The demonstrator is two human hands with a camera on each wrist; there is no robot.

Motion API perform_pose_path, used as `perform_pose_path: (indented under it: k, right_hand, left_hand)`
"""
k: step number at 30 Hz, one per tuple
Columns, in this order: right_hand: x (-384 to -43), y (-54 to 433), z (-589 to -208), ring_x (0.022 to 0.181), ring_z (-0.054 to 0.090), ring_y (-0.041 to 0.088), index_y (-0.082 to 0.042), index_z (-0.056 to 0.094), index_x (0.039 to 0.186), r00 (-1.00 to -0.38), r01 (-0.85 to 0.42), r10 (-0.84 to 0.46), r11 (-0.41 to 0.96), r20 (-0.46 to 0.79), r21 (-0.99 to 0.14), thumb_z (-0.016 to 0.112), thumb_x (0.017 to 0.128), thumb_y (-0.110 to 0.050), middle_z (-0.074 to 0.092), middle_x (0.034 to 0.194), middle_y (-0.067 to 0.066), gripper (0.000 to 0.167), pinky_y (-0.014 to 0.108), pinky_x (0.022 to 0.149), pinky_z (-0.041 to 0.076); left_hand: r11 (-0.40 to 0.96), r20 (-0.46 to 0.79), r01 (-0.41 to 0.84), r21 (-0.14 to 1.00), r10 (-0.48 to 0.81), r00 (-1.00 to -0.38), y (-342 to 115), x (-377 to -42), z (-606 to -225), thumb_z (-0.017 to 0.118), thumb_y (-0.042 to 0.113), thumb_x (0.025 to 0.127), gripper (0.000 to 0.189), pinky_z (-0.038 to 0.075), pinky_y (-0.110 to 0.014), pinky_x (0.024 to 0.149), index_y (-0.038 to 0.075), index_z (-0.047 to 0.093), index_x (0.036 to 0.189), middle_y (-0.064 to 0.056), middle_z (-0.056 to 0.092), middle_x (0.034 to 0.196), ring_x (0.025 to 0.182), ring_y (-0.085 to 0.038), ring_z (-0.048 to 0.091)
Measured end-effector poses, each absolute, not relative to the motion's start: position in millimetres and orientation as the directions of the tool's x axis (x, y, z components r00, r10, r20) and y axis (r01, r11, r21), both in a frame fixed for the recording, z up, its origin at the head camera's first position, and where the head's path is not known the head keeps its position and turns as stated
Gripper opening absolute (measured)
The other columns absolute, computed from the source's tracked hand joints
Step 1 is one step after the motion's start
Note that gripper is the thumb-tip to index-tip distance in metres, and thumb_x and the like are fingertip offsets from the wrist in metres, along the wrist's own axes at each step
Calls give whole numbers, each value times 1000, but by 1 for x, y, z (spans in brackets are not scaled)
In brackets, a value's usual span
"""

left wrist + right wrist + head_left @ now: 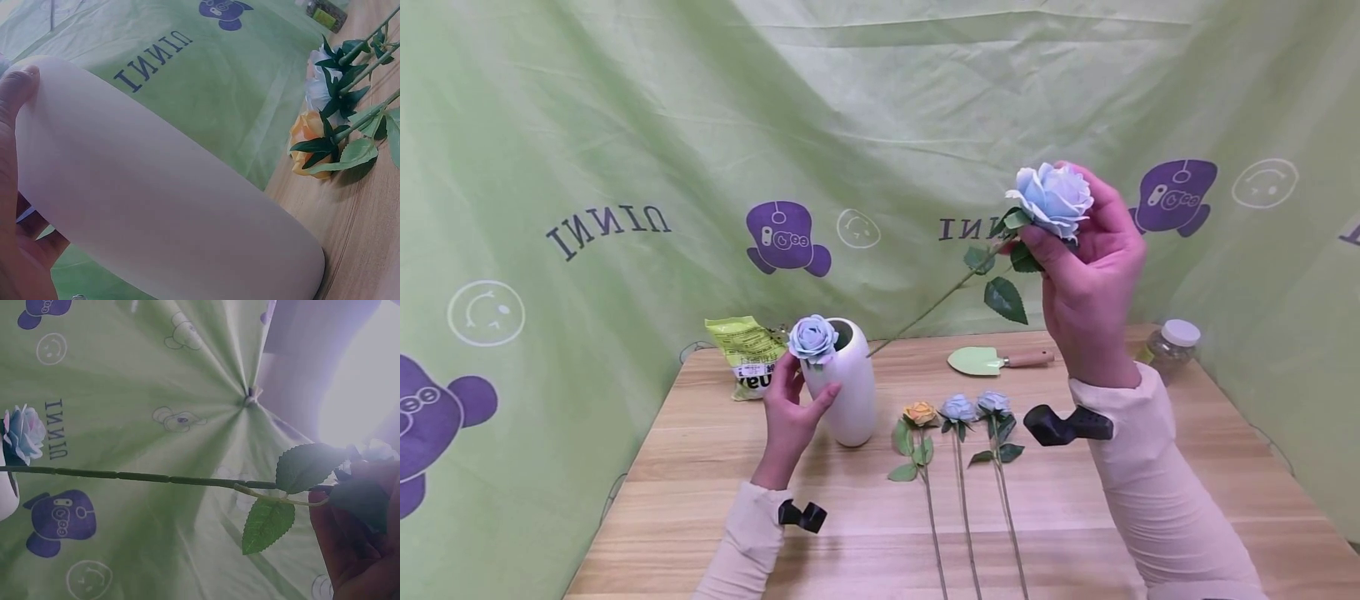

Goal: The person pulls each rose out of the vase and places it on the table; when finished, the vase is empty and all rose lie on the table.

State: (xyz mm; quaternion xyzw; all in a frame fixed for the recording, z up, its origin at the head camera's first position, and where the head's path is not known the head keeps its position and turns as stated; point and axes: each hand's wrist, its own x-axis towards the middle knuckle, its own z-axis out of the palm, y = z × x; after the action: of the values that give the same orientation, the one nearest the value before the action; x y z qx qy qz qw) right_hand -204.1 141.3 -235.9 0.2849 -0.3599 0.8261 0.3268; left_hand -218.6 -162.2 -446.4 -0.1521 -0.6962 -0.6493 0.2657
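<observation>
A white vase [847,396] stands on the table. My left hand [793,408] grips its upper side, with the thumb on the near face and the fingers round the left side. A blue rose [814,339] leans over the vase's rim. Raised high on the right, my right hand [1097,258] pinches a second blue rose [1052,200] just below its bloom. Its leafy stem [144,478] slants down toward the vase; the lower end is hidden or meets the vase's right side, I cannot tell which. Fingers of the right hand are partly covered by bloom and leaves.
On the table lie an orange rose [921,413] and two blue roses [958,408], stems toward me. Behind them is a green trowel [977,361]. A yellow-green bag [741,350] stands left of the vase, a white-lidded jar [1172,346] at the far right. Green cloth [895,125] hangs behind.
</observation>
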Motion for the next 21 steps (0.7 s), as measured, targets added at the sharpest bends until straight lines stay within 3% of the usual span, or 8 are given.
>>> perform_pose_path:
  k: [6, 11, 21]
  right_hand:
    - [-211, 151, -256, 107, 68, 26, 10, 60, 125, -690, -696, 239, -480, 684, -534, 63, 78, 28, 67, 117, 20, 50, 31, 80, 64]
    - [-219, 160, -274, 102, 70, 24, 10, 56, 129, -758, -620, 141, -461, 637, -635, 64, 81, 24, 68, 117, 18, 51, 32, 70, 65]
    - [-235, 182, -307, 85, 74, 18, 1, 58, 132, -920, -375, 28, -356, 391, -856, 73, 84, 9, 72, 112, 7, 51, 32, 70, 65]
  left_hand:
    - [109, 576, 566, 817, -135, -806, -161, -219, -447, 79, -10, 73, 75, 46, -22, 113, -3, 46, 141, -9, 54, 139, 130, -17, 53]
    - [110, 578, 568, 816, -132, -805, -161, -219, -447, 78, -11, 73, 75, 46, -22, 113, -3, 46, 141, -7, 55, 137, 129, -16, 54]
    - [105, 566, 556, 824, -135, -813, -161, -219, -448, 79, -10, 74, 75, 46, -22, 114, -3, 46, 141, -3, 54, 138, 131, -17, 53]
